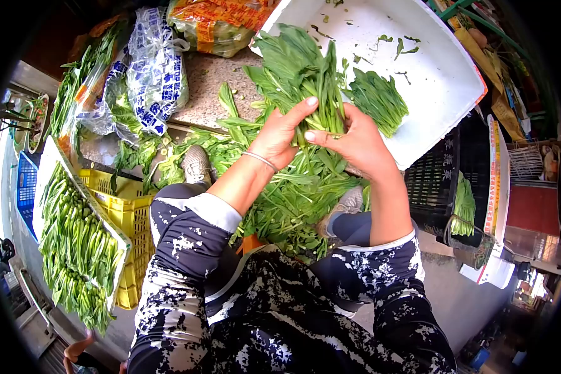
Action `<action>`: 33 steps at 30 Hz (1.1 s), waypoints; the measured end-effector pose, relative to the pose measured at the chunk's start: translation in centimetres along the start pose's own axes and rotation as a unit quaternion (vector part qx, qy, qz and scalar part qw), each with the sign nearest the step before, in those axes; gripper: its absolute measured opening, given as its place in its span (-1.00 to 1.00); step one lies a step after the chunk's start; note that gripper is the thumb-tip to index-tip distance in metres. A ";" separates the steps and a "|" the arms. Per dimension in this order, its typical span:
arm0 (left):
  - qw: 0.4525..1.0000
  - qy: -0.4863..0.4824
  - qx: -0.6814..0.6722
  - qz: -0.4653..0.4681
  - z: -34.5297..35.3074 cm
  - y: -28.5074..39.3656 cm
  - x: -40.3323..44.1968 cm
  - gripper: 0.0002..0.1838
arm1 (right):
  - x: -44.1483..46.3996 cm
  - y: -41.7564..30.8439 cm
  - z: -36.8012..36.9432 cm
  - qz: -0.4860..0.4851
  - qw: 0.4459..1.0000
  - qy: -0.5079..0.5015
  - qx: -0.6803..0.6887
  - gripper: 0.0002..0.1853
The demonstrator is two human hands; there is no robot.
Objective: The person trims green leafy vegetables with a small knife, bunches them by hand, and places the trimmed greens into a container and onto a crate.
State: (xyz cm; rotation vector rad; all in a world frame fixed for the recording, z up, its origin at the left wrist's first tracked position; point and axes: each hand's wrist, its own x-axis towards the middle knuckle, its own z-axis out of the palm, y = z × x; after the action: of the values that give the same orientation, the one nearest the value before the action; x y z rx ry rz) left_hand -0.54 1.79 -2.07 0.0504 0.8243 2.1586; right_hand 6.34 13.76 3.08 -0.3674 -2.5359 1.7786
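Observation:
A bunch of leafy greens (296,68) stands upright between my two hands, leaves pointing away from me. My left hand (279,132) is closed around its lower left side, thumb across the stems. From the right, my right hand (363,142) grips the stem ends, its thumb pressed over them. Below my hands, a heap of loose greens (287,212) covers the ground between my shoes. Just beyond my right hand, a neat bundle of greens (380,103) lies in a white foam box (442,81) dotted with leaf scraps.
At left, a white box of stacked greens (81,243) leans by a yellow crate (140,234). Plastic bags of vegetables (159,71) sit at the back left. A black crate (433,168) holding greens stands at right. Another person's arm (78,350) shows at lower left.

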 end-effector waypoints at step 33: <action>0.994 -0.021 -0.104 -0.039 -1.2 1.0 0.1 -0.69 | 0.8 1.9 -0.5 0.019 0.993 0.103 0.052 -0.59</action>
State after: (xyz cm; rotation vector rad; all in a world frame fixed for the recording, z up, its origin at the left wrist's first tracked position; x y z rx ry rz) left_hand -1.60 0.77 -2.45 -0.0422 0.5655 2.1496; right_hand 6.00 14.97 1.36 -0.5666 -2.3018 1.7746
